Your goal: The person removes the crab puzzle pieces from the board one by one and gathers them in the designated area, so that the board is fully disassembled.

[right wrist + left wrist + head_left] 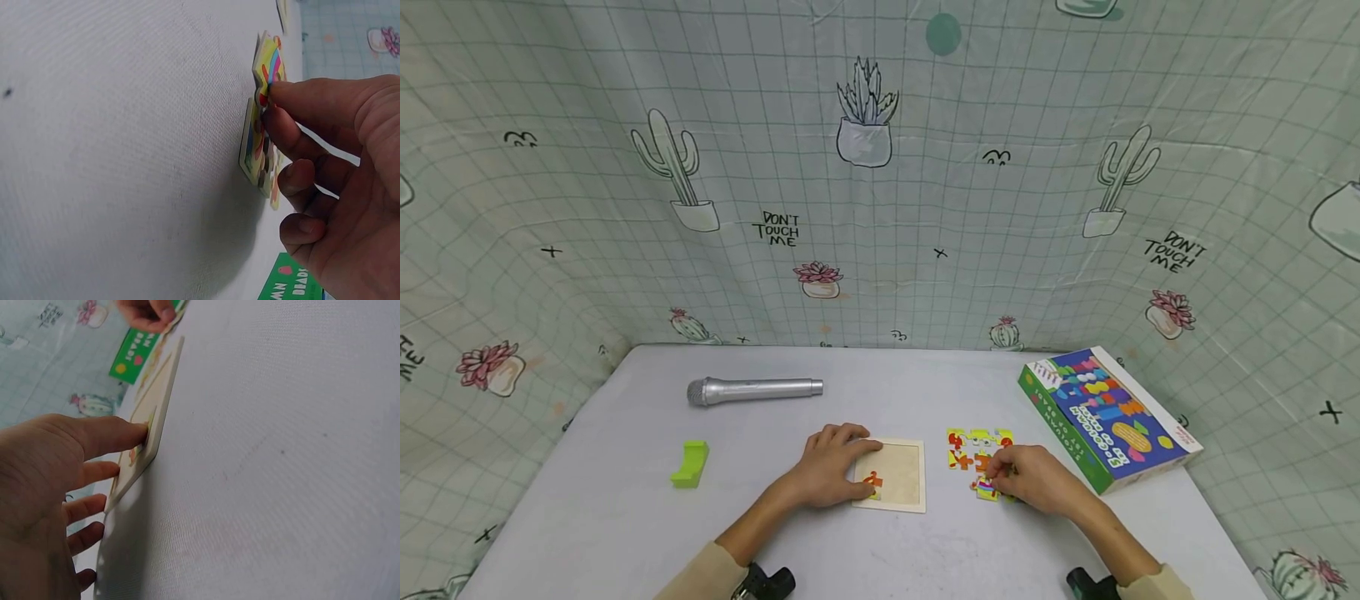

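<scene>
My left hand rests at the left side of a wooden puzzle tray, fingers spread along its rim. Its thumb presses on a puzzle piece in the tray's lower left corner. To the right, my right hand bends over a group of yellow jigsaw pieces. Between thumb and forefinger it pinches a puzzle piece with a rainbow stripe, at the near edge of the group. Another piece lies right beside those fingertips, partly hidden by the hand.
A boxed toy set lies at the right. Behind the left hand is a silver microphone, and a light green block sits at the left. A patterned cloth hangs behind the white table.
</scene>
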`<act>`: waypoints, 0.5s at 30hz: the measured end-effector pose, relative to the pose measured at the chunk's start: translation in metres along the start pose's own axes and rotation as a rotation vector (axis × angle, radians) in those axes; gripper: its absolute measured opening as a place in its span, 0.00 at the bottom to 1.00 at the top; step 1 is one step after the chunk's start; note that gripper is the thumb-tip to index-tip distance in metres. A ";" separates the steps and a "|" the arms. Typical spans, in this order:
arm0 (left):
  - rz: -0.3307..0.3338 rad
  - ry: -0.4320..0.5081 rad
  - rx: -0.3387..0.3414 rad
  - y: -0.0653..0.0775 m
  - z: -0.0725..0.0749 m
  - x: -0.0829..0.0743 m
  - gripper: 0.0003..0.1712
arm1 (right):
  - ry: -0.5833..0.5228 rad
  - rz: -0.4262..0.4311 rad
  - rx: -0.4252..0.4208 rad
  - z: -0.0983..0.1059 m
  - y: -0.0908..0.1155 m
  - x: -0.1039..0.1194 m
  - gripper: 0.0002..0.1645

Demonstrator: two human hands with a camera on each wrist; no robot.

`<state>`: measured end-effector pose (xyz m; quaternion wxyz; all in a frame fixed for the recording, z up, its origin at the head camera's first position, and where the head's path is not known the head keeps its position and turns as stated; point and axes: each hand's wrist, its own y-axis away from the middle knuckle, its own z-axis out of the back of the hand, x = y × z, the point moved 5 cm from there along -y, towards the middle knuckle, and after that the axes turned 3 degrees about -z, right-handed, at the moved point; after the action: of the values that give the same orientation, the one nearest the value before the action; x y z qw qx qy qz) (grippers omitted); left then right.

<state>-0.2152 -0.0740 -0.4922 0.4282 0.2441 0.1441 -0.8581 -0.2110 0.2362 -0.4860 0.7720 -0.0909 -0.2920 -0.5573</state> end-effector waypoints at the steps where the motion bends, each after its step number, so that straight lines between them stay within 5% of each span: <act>1: 0.001 -0.006 0.000 0.000 0.000 0.000 0.34 | 0.000 0.005 0.000 0.000 0.000 0.000 0.03; 15: 0.004 -0.003 -0.003 0.001 -0.001 0.000 0.34 | 0.020 0.017 -0.006 0.001 0.000 0.002 0.03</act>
<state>-0.2138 -0.0739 -0.4927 0.4308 0.2424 0.1443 -0.8572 -0.2115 0.2349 -0.4838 0.7794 -0.0900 -0.2817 -0.5523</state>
